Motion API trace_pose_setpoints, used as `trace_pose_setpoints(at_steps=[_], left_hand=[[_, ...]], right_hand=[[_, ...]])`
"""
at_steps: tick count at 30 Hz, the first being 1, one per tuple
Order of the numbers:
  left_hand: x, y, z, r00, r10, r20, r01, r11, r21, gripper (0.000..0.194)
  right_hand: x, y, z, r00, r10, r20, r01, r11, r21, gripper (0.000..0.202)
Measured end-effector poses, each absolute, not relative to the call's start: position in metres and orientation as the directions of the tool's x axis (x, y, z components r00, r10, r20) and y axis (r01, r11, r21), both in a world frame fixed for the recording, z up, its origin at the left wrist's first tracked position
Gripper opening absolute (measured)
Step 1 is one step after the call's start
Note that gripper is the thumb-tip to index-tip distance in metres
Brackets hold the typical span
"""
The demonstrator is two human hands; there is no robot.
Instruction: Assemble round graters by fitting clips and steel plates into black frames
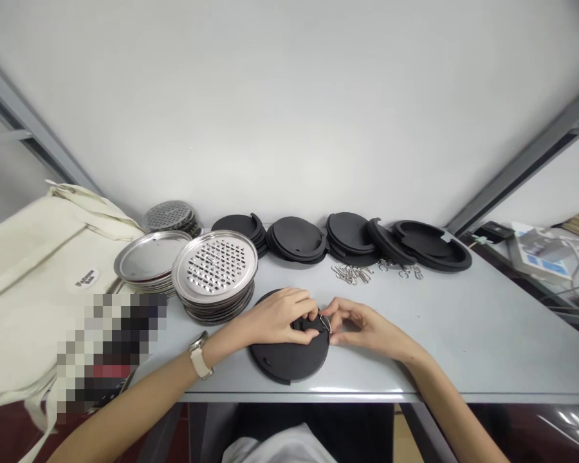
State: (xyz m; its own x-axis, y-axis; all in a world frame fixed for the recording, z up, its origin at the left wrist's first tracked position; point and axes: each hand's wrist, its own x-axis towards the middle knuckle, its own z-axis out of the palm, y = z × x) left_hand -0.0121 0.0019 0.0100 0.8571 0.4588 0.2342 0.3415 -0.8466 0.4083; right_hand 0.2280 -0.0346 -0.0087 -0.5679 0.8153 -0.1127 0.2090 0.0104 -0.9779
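Observation:
A round black disc (289, 363) lies flat near the table's front edge. My left hand (287, 318) rests over its upper part, fingers curled and gripping a small black piece (307, 323) on the disc. At the disc's right rim, my right hand (354, 326) pinches a small silver metal clip (325, 323) between thumb and fingers. The clip touches or sits right beside the black piece; the exact contact is hidden by fingers.
Left of the disc stands a stack of perforated metal plates (215, 267), with plain metal plates (153, 256) beside it. Black disc stacks (296, 236) line the wall. Loose metal clips (352, 274) lie before them. A cream bag (38, 257) is at the left.

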Motion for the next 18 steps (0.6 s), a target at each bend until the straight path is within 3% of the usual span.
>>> trace_pose_setpoints(at_steps=[18], left_hand=[[-0.0147,-0.0035,0.0055,0.842,0.473,0.260,0.374,-0.859,0.350,0.015]], right_hand=[[0.2251,-0.0395,-0.0042,-0.567,0.818,-0.094,0.243,0.057,-0.968,0.035]])
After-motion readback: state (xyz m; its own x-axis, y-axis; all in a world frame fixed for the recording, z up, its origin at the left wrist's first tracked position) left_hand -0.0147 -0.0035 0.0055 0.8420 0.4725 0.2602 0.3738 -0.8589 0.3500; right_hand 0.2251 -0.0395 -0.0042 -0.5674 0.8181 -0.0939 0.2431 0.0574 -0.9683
